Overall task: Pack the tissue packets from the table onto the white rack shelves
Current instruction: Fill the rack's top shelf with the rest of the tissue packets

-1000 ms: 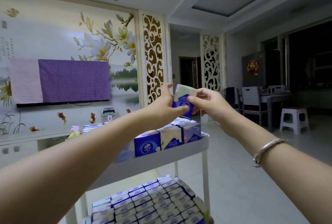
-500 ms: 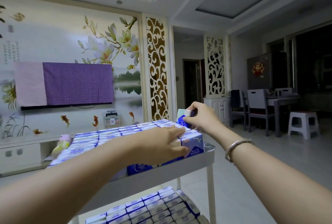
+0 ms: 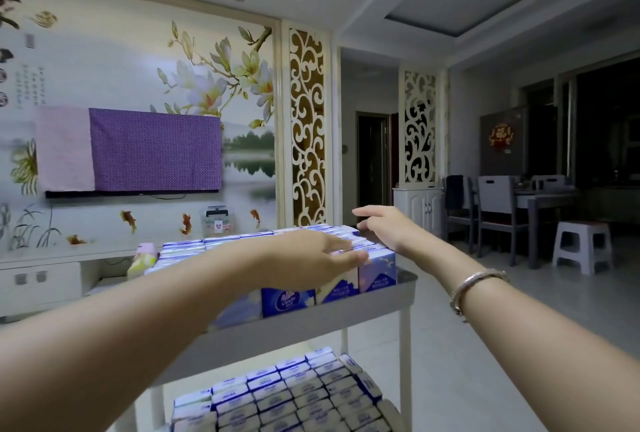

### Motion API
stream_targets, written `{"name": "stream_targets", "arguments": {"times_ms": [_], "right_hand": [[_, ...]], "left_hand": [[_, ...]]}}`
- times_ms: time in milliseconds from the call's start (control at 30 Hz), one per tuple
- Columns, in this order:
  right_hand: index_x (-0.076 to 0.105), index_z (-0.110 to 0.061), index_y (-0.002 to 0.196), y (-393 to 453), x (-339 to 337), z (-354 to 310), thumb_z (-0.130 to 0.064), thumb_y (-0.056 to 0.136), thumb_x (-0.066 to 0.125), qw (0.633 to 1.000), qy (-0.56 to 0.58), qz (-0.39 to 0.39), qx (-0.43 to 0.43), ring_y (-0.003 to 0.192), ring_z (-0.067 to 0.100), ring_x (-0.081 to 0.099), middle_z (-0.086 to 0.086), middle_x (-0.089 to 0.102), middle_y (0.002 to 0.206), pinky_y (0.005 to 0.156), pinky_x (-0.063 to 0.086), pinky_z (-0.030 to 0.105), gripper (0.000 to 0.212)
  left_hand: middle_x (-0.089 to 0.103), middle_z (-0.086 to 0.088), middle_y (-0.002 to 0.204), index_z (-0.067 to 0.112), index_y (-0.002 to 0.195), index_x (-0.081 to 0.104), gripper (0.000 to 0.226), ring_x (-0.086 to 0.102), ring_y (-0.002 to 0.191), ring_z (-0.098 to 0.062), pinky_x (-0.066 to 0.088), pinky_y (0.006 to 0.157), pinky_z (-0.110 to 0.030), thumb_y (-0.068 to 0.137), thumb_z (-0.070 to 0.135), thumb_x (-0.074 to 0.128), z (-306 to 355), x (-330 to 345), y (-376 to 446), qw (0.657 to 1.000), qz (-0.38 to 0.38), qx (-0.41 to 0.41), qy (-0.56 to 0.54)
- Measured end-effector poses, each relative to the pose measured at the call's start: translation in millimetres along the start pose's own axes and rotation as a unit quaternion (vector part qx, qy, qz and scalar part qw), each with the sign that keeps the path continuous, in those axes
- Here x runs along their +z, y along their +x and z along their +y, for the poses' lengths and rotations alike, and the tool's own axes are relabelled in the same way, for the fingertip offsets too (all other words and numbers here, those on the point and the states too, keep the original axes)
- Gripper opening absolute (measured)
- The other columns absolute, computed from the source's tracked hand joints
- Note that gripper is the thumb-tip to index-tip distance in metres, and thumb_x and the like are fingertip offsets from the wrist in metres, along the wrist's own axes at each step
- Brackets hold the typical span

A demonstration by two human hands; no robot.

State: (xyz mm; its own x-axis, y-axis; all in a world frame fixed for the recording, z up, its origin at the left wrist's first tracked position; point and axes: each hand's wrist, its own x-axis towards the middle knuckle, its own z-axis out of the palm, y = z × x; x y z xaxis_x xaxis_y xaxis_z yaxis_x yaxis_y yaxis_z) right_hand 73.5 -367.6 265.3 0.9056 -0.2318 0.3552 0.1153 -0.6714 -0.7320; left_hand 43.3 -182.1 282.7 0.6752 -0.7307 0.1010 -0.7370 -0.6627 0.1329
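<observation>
While both of our arms reach forward over the white rack [image 3: 367, 307], our left hand [image 3: 311, 262] lies palm down on the front row of tissue packets [image 3: 376, 269] on the upper shelf, its fingers [image 3: 349, 258] straight and pressing on the packet tops, holding nothing. Our right hand [image 3: 384, 227] hovers at the far right corner of that same layer with its fingers spread and relaxed; whether the lower fingertips touch the packets we cannot tell, but they pinch nothing. A silver bracelet [image 3: 476, 284] circles our right wrist.

We see the upper shelf filled with blue and white packets standing on edge in tight rows, reaching from the near rim back toward the wall. Three packets at the front right corner show their printed faces, and the rightmost of them stands just beside the raised shelf rim. Below, the lower shelf packets [image 3: 287, 393] are also laid in close rows, with a few turned sideways along the right edge.

Behind the rack we face a wall mural of magnolia blossoms, and a television [image 3: 131, 151] draped in purple and pink cloth hangs above a low white cabinet [image 3: 41, 279]. A pink and yellow pack [image 3: 142, 258] rests just beyond the far left of the upper shelf. To our right, well apart from the rack, stand a white plastic stool [image 3: 581, 246], dining chairs [image 3: 495, 206] and a dining table.
</observation>
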Motion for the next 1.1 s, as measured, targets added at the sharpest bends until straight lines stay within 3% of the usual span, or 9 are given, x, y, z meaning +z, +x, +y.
{"name": "stream_targets", "arguments": {"times_ms": [67,133,333,467,733,867,1000,1100], "right_hand": [[0.051,-0.018,0.136,-12,1,-14,-0.015,0.099,0.035,0.998,-0.04,0.03,-0.045,0.132,0.02,0.043,0.003,0.05,0.141,0.11,0.033,0.034,0.04],[0.052,-0.019,0.135,-29,6,-36,-0.014,0.098,0.033,0.991,-0.075,0.037,-0.105,0.133,0.016,0.042,0.001,0.051,0.141,0.109,0.031,0.033,0.042],[0.058,-0.02,0.126,-81,68,-143,-0.012,0.096,0.036,0.965,-0.085,-0.045,-0.244,0.123,0.01,0.049,-0.003,0.057,0.132,0.098,0.034,0.023,0.038],[0.063,-0.019,0.12,-107,150,-211,-0.013,0.093,0.041,0.944,-0.079,-0.078,-0.31,0.115,0.011,0.055,-0.003,0.062,0.124,0.1,0.043,0.03,0.035],[0.067,-0.018,0.108,-141,370,-285,-0.014,0.087,0.042,0.918,-0.096,-0.201,-0.327,0.105,0.022,0.06,0.003,0.066,0.116,0.082,0.047,0.029,0.033],[0.063,0.005,0.103,-158,481,-292,-0.007,0.081,0.043,0.904,-0.107,-0.273,-0.311,0.105,0.039,0.059,0.026,0.063,0.111,0.086,0.051,0.045,0.033],[0.067,-0.012,0.11,-167,566,-286,-0.01,0.086,0.043,0.886,-0.107,-0.33,-0.309,0.108,0.023,0.058,0.008,0.065,0.119,0.089,0.048,0.031,0.034],[0.063,-0.016,0.117,-170,618,-278,-0.012,0.087,0.043,0.875,-0.106,-0.362,-0.305,0.11,0.018,0.055,0.003,0.06,0.124,0.084,0.042,0.026,0.036]], "left_hand": [[0.049,0.001,0.142,0.03,0.141,0.042,0.051,0.048,0.123,-0.016,0.036,0.099,-0.027,0.099,0.053,0.025,-7,-7,-13,1.0,0.014,-0.003,-0.02],[0.048,0.003,0.143,0.029,0.14,0.043,0.046,0.047,0.125,-0.015,0.035,0.099,-0.026,0.101,0.048,0.028,-22,-14,-30,0.998,0.047,-0.02,-0.029],[0.055,0.004,0.135,0.022,0.133,0.053,0.035,0.051,0.12,-0.013,0.037,0.098,-0.023,0.101,0.026,0.04,-104,-38,-117,0.979,0.171,-0.094,-0.064],[0.06,0.004,0.124,0.022,0.119,0.062,0.029,0.056,0.112,-0.013,0.041,0.098,-0.026,0.097,0.015,0.043,-180,-37,-201,0.951,0.233,-0.177,-0.096],[0.061,0.001,0.123,0.018,0.115,0.063,0.028,0.052,0.105,-0.008,0.034,0.082,-0.015,0.095,0.012,0.045,-319,44,-385,0.893,0.247,-0.355,-0.124],[0.06,0.006,0.123,0.02,0.115,0.063,0.03,0.054,0.111,-0.009,0.036,0.087,-0.017,0.093,0.012,0.043,-375,100,-469,0.853,0.235,-0.446,-0.136],[0.057,0.002,0.129,0.017,0.12,0.059,0.031,0.051,0.12,-0.014,0.035,0.097,-0.019,0.092,0.014,0.048,-429,145,-529,0.821,0.217,-0.514,-0.119],[0.045,0.001,0.141,0.022,0.132,0.047,0.042,0.041,0.13,-0.024,0.033,0.107,-0.032,0.09,0.022,0.053,-467,166,-552,0.784,0.234,-0.568,-0.087]]}}
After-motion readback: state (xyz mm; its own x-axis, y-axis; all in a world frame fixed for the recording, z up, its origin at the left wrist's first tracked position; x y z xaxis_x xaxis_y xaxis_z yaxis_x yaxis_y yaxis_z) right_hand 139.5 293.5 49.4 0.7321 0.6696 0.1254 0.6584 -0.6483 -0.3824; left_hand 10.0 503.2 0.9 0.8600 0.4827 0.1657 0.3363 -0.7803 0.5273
